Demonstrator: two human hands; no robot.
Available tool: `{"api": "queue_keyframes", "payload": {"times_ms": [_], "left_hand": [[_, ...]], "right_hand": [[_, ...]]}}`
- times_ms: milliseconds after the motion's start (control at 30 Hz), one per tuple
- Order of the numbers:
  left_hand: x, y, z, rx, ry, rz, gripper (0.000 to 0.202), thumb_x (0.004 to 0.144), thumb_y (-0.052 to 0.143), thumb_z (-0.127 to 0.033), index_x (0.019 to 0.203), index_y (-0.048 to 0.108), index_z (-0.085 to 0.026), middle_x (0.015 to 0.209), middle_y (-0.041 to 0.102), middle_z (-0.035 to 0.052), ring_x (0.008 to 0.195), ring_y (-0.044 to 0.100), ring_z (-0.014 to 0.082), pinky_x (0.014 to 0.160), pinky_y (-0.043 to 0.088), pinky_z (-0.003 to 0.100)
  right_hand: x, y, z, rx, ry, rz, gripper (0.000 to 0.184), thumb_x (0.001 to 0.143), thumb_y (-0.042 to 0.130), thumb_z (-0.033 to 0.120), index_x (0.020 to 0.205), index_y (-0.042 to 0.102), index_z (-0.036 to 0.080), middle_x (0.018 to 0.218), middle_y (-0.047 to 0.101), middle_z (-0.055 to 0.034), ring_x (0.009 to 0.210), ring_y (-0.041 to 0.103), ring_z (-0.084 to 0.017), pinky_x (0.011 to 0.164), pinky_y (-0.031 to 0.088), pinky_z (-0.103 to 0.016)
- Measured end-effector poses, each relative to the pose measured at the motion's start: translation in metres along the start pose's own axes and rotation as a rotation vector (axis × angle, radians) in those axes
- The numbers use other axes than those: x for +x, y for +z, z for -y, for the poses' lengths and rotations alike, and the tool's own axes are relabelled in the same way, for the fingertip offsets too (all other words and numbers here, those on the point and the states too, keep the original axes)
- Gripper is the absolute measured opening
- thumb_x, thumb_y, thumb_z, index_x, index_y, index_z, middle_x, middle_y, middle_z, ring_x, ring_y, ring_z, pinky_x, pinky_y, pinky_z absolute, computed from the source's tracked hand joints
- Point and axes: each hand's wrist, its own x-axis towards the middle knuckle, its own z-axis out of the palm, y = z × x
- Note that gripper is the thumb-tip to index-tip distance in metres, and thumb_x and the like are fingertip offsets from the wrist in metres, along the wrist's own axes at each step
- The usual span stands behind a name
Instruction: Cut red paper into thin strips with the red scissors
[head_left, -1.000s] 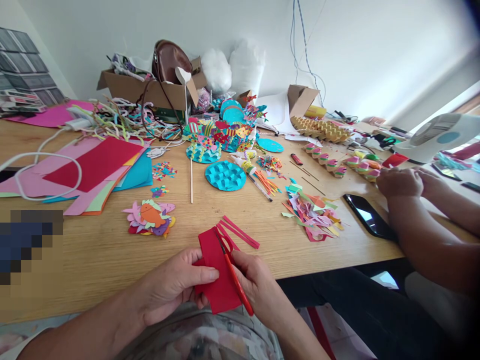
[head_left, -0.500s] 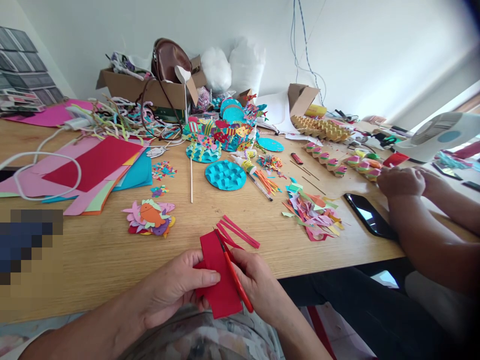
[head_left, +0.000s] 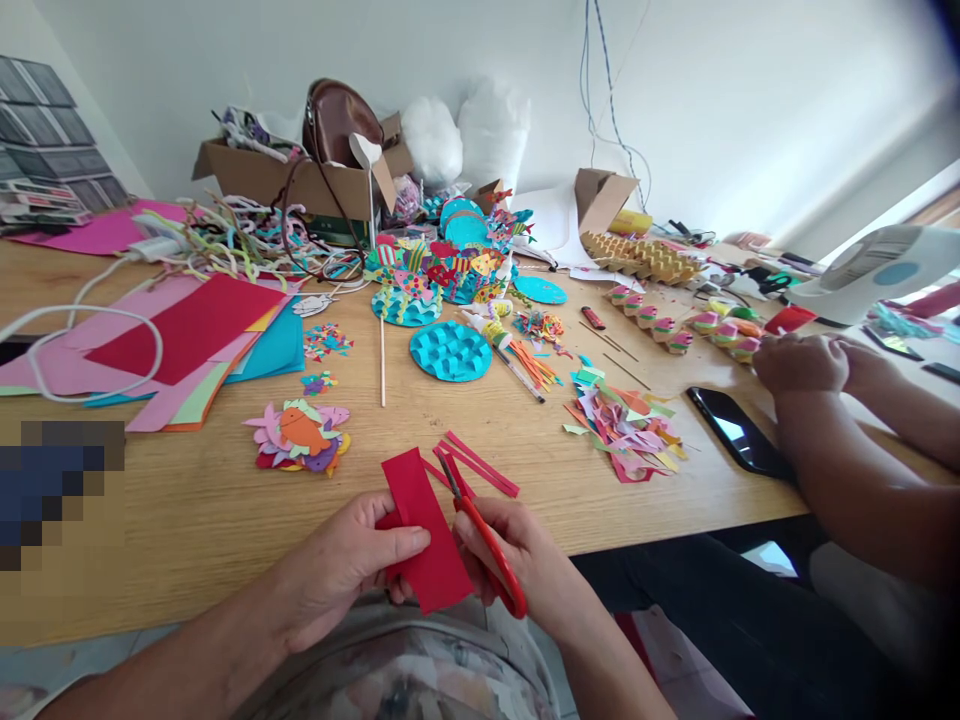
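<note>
Pinched between thumb and fingers of my left hand (head_left: 356, 555) is a piece of red paper (head_left: 424, 525), folded or doubled, above my lap at the table's front edge. My right hand (head_left: 514, 550) is closed around red-handled scissors (head_left: 491, 545), whose blades point up and away, just right of the paper and apart from it. Thin red paper strips (head_left: 480, 465) lie on the table right behind the blades. Left of them sits a pile of fish-shaped paper cutouts (head_left: 304, 430).
Paper scraps (head_left: 622, 420) and a black phone (head_left: 739, 430) lie to the right, near another person's arms (head_left: 840, 430). Coloured paper sheets (head_left: 195, 330) are stacked at the left. A blue textured disc (head_left: 451, 351), a glue bottle (head_left: 491, 328) and a pen (head_left: 525, 380) occupy the middle.
The scissors have come away from the red paper, moving right and tilting. My left hand has shifted the paper slightly left and up.
</note>
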Motion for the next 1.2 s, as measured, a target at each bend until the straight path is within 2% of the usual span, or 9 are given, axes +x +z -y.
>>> {"api": "queue_keyframes", "payload": {"times_ms": [100,267,467,600,667,800,933,1100,1200], "left_hand": [[0.002,-0.002,-0.001,0.087,0.081,-0.063,0.019,0.068,0.065,-0.031,0.076,0.066,-0.013,0.063,0.064,0.0028,0.052,0.05,0.0108,0.05,0.036,0.021],[0.008,-0.004,-0.006,0.181,0.224,-0.246,0.018,0.061,0.069,-0.031,0.065,0.064,-0.014,0.053,0.06,-0.0013,0.046,0.045,0.0101,0.046,0.035,0.021],[0.011,-0.008,-0.012,0.194,0.278,-0.287,0.018,0.061,0.069,-0.03,0.069,0.063,-0.014,0.057,0.063,-0.0007,0.048,0.046,0.0105,0.047,0.036,0.022],[0.011,-0.009,-0.014,0.191,0.322,-0.346,0.016,0.06,0.07,-0.028,0.065,0.062,-0.015,0.054,0.061,-0.0021,0.047,0.046,0.0105,0.048,0.035,0.022],[0.012,-0.011,-0.015,0.188,0.343,-0.354,0.015,0.061,0.07,-0.029,0.064,0.062,-0.016,0.054,0.061,-0.0023,0.047,0.046,0.0105,0.048,0.035,0.022],[0.014,-0.011,-0.013,0.16,0.327,-0.347,0.018,0.062,0.069,-0.029,0.074,0.065,-0.016,0.065,0.067,0.0001,0.057,0.054,0.014,0.054,0.039,0.024],[0.017,-0.006,-0.011,0.155,0.327,-0.333,0.022,0.061,0.069,-0.029,0.078,0.066,-0.016,0.07,0.069,0.0017,0.064,0.058,0.0179,0.061,0.042,0.026],[0.019,0.003,-0.012,0.21,0.358,-0.363,0.008,0.06,0.068,-0.022,0.064,0.065,-0.016,0.055,0.064,-0.0018,0.054,0.053,0.0142,0.053,0.04,0.023],[0.019,0.004,-0.011,0.216,0.371,-0.354,0.01,0.062,0.066,-0.02,0.071,0.068,-0.016,0.062,0.067,-0.0007,0.055,0.053,0.0138,0.052,0.039,0.023]], "right_hand": [[0.001,-0.004,0.003,0.069,0.105,0.079,0.044,0.079,0.047,0.056,0.057,0.048,0.018,0.043,0.047,0.0044,0.034,0.039,-0.006,0.034,0.028,-0.017],[0.004,-0.011,0.007,0.061,0.114,0.13,0.044,0.079,0.045,0.058,0.065,0.051,0.016,0.045,0.051,0.0041,0.035,0.043,-0.006,0.035,0.031,-0.017],[0.005,-0.017,0.017,-0.048,0.085,0.141,0.045,0.078,0.047,0.057,0.068,0.054,0.014,0.048,0.053,0.0023,0.039,0.045,-0.007,0.038,0.031,-0.018],[0.004,-0.022,0.019,-0.012,0.044,0.158,0.047,0.081,0.041,0.057,0.074,0.058,0.015,0.049,0.052,0.0017,0.042,0.044,-0.009,0.041,0.032,-0.021],[0.004,-0.025,0.019,-0.003,0.024,0.123,0.042,0.081,0.044,0.055,0.069,0.056,0.016,0.049,0.049,0.0032,0.043,0.041,-0.008,0.042,0.03,-0.021],[0.004,-0.024,0.02,-0.013,-0.041,-0.051,0.028,0.072,0.063,0.04,0.064,0.049,0.017,0.053,0.042,0.0068,0.048,0.034,-0.007,0.044,0.026,-0.019],[0.008,-0.013,0.017,-0.056,-0.114,-0.187,0.023,0.068,0.068,0.032,0.075,0.053,0.017,0.067,0.051,0.0035,0.061,0.045,-0.01,0.054,0.034,-0.021],[0.016,0.004,0.01,-0.034,-0.135,-0.18,0.024,0.066,0.069,0.029,0.08,0.052,0.018,0.071,0.052,0.0031,0.068,0.049,-0.013,0.061,0.04,-0.024],[0.019,0.01,0.008,0.088,-0.143,-0.182,0.024,0.066,0.068,0.028,0.077,0.049,0.019,0.07,0.05,0.0037,0.066,0.048,-0.012,0.059,0.04,-0.023]]}}
